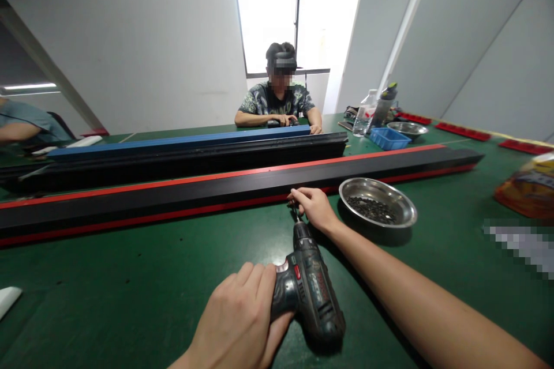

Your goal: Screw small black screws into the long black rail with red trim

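My left hand is wrapped around the handle of a dark cordless drill, which lies on its side just over the table and points away from me. Ahead of the drill's tip, my right hand has its thumb and fingers pinched together by the bit; whatever they pinch is too small to make out. Just beyond these fingers runs a long black bar with red edges, spanning much of the table. To the right of my right hand sits a steel bowl holding many small dark pieces, probably screws.
Behind the red-edged bar lie black bars and a blue bar. Across the green table a co-worker sits. At the right stand a blue tray, a plastic bottle and an orange-yellow bag.
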Action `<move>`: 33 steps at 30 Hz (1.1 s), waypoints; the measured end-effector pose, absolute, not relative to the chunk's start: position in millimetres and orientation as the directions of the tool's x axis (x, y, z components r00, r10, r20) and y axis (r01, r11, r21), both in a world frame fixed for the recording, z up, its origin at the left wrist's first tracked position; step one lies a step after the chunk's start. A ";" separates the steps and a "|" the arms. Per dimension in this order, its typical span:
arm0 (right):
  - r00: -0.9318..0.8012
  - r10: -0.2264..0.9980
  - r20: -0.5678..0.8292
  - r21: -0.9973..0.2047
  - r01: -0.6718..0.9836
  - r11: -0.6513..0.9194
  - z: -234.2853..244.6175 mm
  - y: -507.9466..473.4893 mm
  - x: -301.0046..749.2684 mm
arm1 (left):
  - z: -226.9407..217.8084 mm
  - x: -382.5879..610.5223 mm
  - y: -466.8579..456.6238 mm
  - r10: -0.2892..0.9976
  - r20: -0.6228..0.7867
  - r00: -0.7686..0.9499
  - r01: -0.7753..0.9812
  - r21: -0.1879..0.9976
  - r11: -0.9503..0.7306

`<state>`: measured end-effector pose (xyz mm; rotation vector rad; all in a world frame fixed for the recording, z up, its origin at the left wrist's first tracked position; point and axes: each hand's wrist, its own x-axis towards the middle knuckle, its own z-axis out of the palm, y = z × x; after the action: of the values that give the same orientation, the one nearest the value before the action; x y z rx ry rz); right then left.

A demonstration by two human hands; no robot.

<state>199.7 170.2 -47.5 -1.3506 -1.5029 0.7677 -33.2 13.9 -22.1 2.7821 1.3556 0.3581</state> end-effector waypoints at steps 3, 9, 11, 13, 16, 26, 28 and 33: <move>0.043 0.970 0.240 -0.893 0.402 0.204 -47.0 170.1 200.3 | -21.3 -32.9 14.0 0.783 0.189 0.592 0.777 0.125 -0.617; 0.097 0.963 0.251 -0.866 0.467 0.179 -48.5 172.5 202.0 | -19.5 -29.8 13.2 0.793 0.187 0.580 0.793 0.091 -0.602; 0.121 0.962 0.246 -0.870 0.465 0.164 -49.8 173.7 202.2 | -19.7 -28.4 12.3 0.802 0.196 0.564 0.809 0.066 -0.585; 0.131 0.962 0.239 -0.874 0.460 0.154 -51.0 174.6 201.9 | -20.4 -27.5 11.4 0.810 0.209 0.548 0.821 0.050 -0.569; 0.130 0.963 0.235 -0.877 0.455 0.153 -52.4 175.5 201.3 | -22.2 -27.6 10.6 0.816 0.218 0.536 0.830 0.039 -0.556; 0.117 0.962 0.247 -0.867 0.471 0.165 -53.4 175.8 201.7 | -20.9 -30.8 18.0 0.850 0.195 0.490 0.861 0.045 -0.507; 0.118 0.963 0.242 -0.868 0.471 0.161 -53.2 175.4 201.4 | -19.8 -30.2 19.4 0.853 0.194 0.485 0.864 0.045 -0.501; 0.119 0.964 0.238 -0.870 0.468 0.157 -53.3 174.8 200.2 | -18.6 -30.0 21.4 0.848 0.175 0.501 0.852 0.070 -0.518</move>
<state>200.2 174.8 -53.3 -1.4539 -1.4929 0.6647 -30.0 21.4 -18.6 2.7434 1.5542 0.2975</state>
